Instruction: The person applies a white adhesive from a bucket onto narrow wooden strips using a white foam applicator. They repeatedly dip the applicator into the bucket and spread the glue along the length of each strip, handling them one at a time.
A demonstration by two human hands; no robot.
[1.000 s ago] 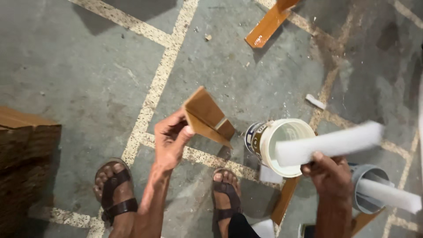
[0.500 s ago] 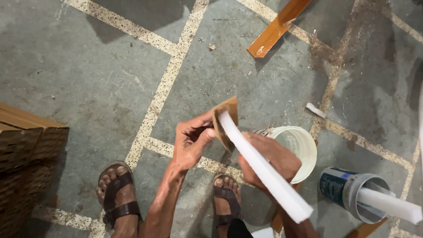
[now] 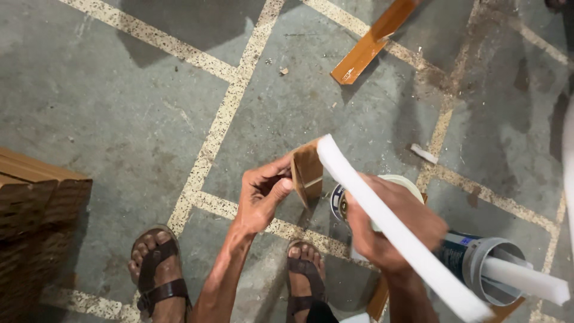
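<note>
My left hand [image 3: 263,194] grips a small brown wooden corner piece [image 3: 307,172] by its lower edge, holding it upright above the floor. My right hand [image 3: 391,224] holds a long white strip [image 3: 397,230] that runs diagonally from the bottom right up to the wooden piece, its upper end touching the piece's top edge. Under my right hand a white tub [image 3: 402,182] stands on the floor, mostly hidden.
A tin lies on its side [image 3: 478,263] at the right with another white strip [image 3: 526,280] sticking out. A brown wooden slat [image 3: 373,42] lies at the top. Stacked brown boards [image 3: 36,209] stand at the left. My sandalled feet [image 3: 156,275] are below.
My right hand swung the white strip from level at the right over to the wooden piece, and its end now rests on it. My left hand turned the piece upright.
</note>
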